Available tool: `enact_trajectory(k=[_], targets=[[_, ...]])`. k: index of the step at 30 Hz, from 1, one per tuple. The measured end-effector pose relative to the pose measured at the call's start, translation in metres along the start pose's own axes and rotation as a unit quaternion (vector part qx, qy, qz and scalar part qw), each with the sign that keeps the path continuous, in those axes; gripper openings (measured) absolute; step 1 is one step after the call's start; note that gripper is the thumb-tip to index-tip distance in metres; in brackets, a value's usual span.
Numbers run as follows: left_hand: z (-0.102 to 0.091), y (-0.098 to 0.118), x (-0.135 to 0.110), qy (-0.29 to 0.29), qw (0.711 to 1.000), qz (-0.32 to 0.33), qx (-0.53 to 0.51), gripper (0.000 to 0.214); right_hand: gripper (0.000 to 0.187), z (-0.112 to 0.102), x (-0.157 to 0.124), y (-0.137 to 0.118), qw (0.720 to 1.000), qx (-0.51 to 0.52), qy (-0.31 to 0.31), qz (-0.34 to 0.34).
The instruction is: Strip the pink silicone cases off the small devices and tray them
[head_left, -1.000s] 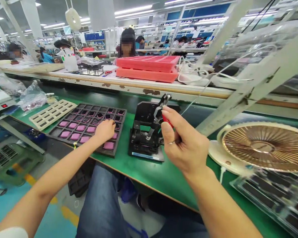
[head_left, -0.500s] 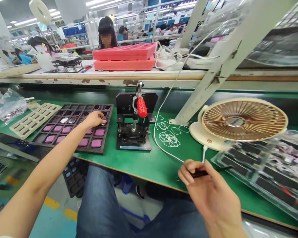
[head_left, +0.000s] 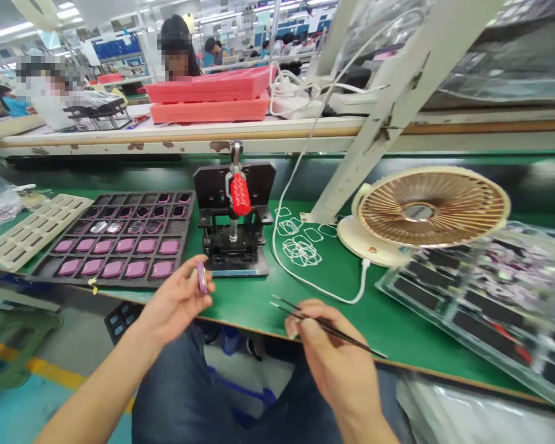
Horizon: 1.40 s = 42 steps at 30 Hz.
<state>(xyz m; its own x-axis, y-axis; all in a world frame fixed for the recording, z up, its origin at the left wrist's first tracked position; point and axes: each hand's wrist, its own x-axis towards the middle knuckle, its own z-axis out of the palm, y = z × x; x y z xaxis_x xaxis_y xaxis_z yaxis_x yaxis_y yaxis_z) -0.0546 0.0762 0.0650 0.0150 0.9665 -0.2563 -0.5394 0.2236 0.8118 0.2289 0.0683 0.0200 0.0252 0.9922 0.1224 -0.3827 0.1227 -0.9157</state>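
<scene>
Between the fingers of my left hand (head_left: pixel 178 302) is a small purple watch-case-like part (head_left: pixel 201 277), held on edge just in front of the black press. My right hand (head_left: pixel 337 351) grips dark tweezers (head_left: pixel 326 324), whose tips point left and stand apart. To the left lies a black foam tray (head_left: pixel 176 271) holding rows of purple parts, some with dark or shiny faces. The black toggle press (head_left: pixel 234 240) with its red handle (head_left: pixel 240 194) stands mid-bench. White rounded-square rings (head_left: pixel 300 251) lie in a loose pile right of it.
A cream desk fan (head_left: pixel 420 209) stands on the right, its white cable running across the bench. Near it sits a clear plastic tray (head_left: pixel 472 308) with many small parts. A beige slotted tray (head_left: pixel 32 231) lies far left. Red trays (head_left: pixel 208 102) and a person are behind the shelf.
My left hand has come away from the foam tray toward me, now with a purple part in it. My right hand has moved left and turned the tweezers leftward. The view has shifted slightly.
</scene>
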Motion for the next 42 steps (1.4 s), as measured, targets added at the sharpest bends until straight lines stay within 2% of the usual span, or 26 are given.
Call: enact_trajectory(k=[2, 4, 8, 14, 18, 21, 24, 32, 38, 42], targets=[[0.022, -0.029, -0.013, -0.018, 0.989, -0.086, -0.117, 0.053, 0.017, 0.009, -0.006, 0.007, 0.998, -0.041, -0.024, -0.033], [0.042, -0.05, -0.02, -0.025, 0.974, -0.144, -0.174, 0.034, 0.015, 0.012, -0.009, 0.014, 0.996, -0.069, -0.036, -0.049], [0.063, -0.073, -0.021, -0.044, 0.964, -0.176, -0.197, 0.02, 0.018, -0.003, -0.012, 0.02, 0.992, -0.104, -0.028, -0.067], [0.064, -0.08, -0.023, -0.128, 0.969, -0.147, -0.153, 0.02, 0.014, -0.027, -0.016, 0.009, 0.98, -0.154, 0.027, -0.121], [0.07, -0.08, -0.025, -0.134, 0.981, -0.123, -0.065, 0.028, 0.023, -0.024, -0.019, -0.001, 0.964, -0.179, -0.01, -0.195], [0.081, -0.084, -0.025, -0.12, 0.988, -0.1, -0.007, 0.039, 0.037, -0.017, -0.021, -0.004, 0.938, -0.221, -0.037, -0.266], [0.092, -0.089, -0.024, -0.112, 0.989, -0.087, 0.028, 0.049, 0.048, -0.011, -0.023, -0.003, 0.912, -0.268, -0.057, -0.305], [0.106, -0.092, -0.029, -0.115, 0.986, -0.033, 0.117, 0.053, 0.045, -0.011, -0.026, -0.006, 0.91, -0.272, -0.057, -0.306], [0.102, -0.097, -0.032, -0.097, 0.98, -0.026, 0.172, 0.054, 0.047, -0.015, -0.028, -0.005, 0.914, -0.285, -0.057, -0.282], [0.099, -0.101, -0.033, -0.097, 0.974, -0.015, 0.204, 0.055, 0.055, -0.019, -0.029, -0.006, 0.91, -0.288, -0.07, -0.289]])
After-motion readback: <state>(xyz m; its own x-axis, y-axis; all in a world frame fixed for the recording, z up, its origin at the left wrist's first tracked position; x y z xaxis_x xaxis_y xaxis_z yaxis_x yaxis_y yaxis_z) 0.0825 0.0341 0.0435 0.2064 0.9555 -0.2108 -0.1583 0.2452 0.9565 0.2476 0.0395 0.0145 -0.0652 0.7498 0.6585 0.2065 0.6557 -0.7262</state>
